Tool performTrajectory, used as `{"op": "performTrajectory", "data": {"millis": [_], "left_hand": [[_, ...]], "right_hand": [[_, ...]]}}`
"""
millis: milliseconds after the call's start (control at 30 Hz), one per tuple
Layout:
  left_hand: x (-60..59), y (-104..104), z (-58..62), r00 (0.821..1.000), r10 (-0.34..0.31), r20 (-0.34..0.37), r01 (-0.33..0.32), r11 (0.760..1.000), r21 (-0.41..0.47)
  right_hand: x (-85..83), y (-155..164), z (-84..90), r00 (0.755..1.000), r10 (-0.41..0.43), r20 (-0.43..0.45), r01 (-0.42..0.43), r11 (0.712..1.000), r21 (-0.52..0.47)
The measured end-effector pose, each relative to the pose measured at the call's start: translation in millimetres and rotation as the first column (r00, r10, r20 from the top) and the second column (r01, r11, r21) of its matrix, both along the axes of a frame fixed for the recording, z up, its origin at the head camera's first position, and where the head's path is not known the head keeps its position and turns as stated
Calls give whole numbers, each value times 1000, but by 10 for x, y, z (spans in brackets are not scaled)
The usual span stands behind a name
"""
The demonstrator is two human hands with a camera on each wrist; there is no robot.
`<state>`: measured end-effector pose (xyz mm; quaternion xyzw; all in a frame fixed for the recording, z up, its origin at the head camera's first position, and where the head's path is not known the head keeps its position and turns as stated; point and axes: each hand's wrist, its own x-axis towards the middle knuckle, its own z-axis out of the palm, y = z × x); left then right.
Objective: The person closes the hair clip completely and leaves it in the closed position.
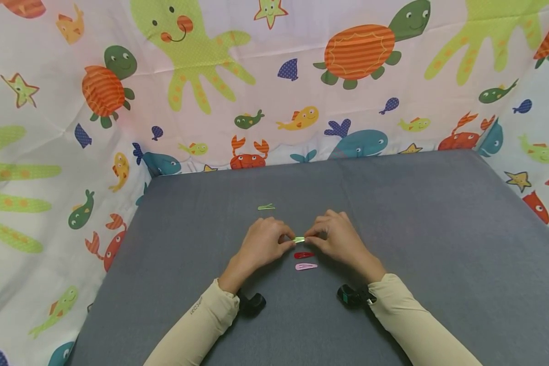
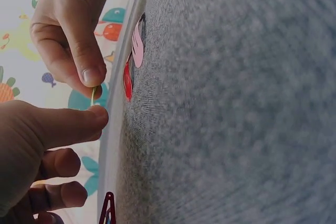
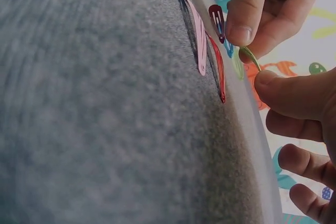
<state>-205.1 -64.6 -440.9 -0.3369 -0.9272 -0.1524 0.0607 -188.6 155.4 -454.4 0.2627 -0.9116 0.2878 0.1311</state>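
Note:
A yellow-green snap hair clip (image 1: 299, 239) is stretched between my two hands, clear of the grey table. My left hand (image 1: 264, 241) pinches one end between thumb and forefinger. At the other end, the thumb and forefinger of my right hand (image 1: 338, 239) pinch it; the clip looks slightly bowed in the right wrist view. On the cloth just below lie a red hair clip (image 1: 304, 255) and a pink hair clip (image 1: 306, 266), side by side. Beyond my left hand lies a light green hair clip (image 1: 266, 207).
A dark red clip (image 3: 217, 22) and a blue clip (image 3: 229, 47) lie near my left hand in the right wrist view; the left hand hides them from the head view. Grey cloth (image 1: 439, 244) covers the table, and a sea-animal printed curtain (image 1: 274, 66) stands behind it.

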Motion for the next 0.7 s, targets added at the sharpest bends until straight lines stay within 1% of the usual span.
{"op": "performTrajectory", "data": {"millis": [167, 467, 700], "left_hand": [[6, -8, -16, 1000, 0, 9, 0, 1000, 2], [25, 10, -28, 998, 22, 56, -23, 1000, 6], [20, 14, -37, 998, 10, 69, -11, 1000, 7]], "right_hand": [[7, -12, -9, 1000, 5, 12, -5, 1000, 1], [23, -10, 11, 999, 14, 38, -15, 1000, 22], [21, -12, -9, 999, 14, 52, -16, 999, 34]]}}
